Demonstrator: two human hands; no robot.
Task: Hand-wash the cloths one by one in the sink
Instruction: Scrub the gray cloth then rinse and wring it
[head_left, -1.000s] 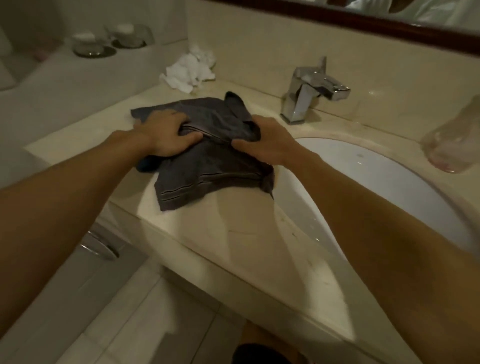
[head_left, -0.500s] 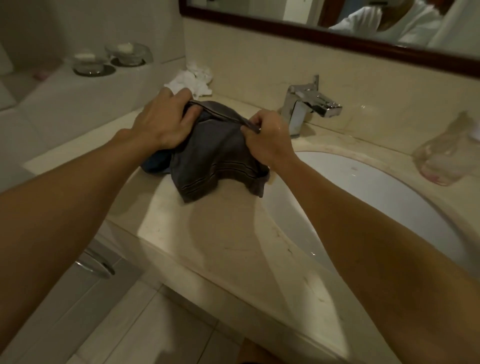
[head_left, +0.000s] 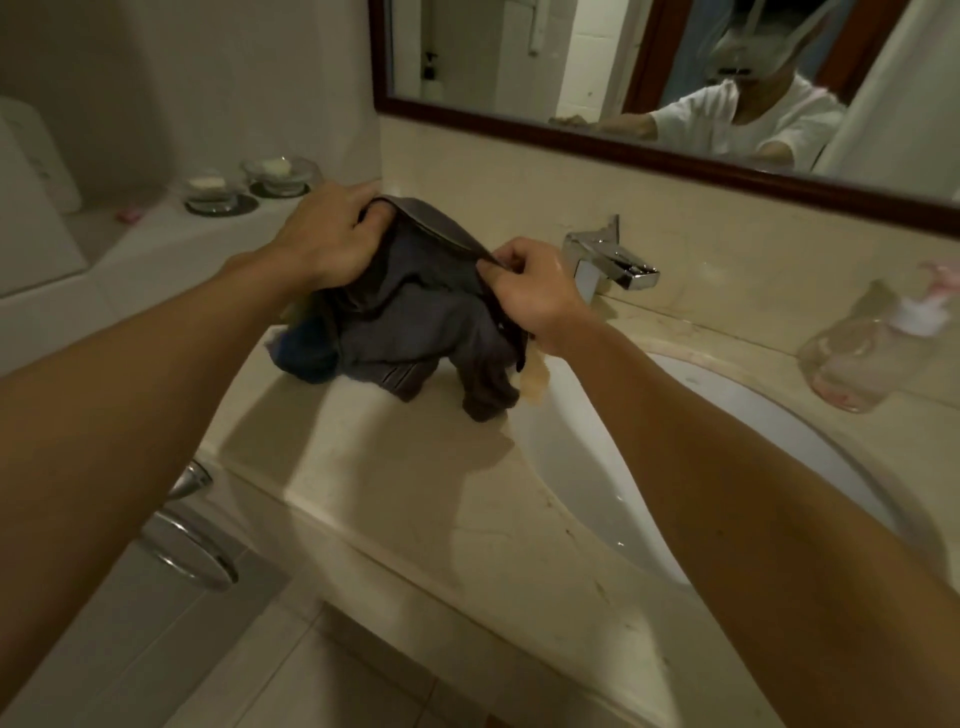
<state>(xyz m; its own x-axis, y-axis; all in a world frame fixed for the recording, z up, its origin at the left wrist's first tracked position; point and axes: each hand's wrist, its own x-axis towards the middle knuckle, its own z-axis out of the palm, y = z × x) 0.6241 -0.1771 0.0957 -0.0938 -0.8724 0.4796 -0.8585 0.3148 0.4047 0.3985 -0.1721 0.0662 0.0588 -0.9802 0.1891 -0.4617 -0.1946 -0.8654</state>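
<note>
Head view: grey cloth (head_left: 415, 322) is held up in a bunched heap over the counter (head_left: 389, 493), at 10 o'clock from the sink (head_left: 597, 467), and its lower folds hang down to the counter top just beside the bowl's rim. Left hand (head_left: 322, 244) grips the cloth's top hem at the heap's 11 o'clock, fingers curled round the edge. Right hand (head_left: 530, 291) pinches the same hem at 2 o'clock, thumb and forefinger clamped on it, the other fingers curled in. The hem runs as a tight line between the two hands.

Blue cloth (head_left: 304, 353) lies on the counter at the grey one's 8 o'clock, partly under it. A pale tan scrap (head_left: 535, 382) shows at 4 o'clock, below the right wrist, at the sink's edge; what it is cannot be told.

The sink is a white oval bowl set into the beige counter. A square chrome tap (head_left: 608, 260) stands at 3 o'clock from the grey cloth, just behind the right hand. A clear pump bottle (head_left: 852, 353) stands on the counter at the sink's 2 o'clock. Two glass soap dishes (head_left: 213, 189) sit side by side on a ledge at 10 o'clock from the cloth, each with a pale bar. A dark-framed mirror (head_left: 571, 67) hangs at 12 o'clock and reflects a person in a white shirt
</note>
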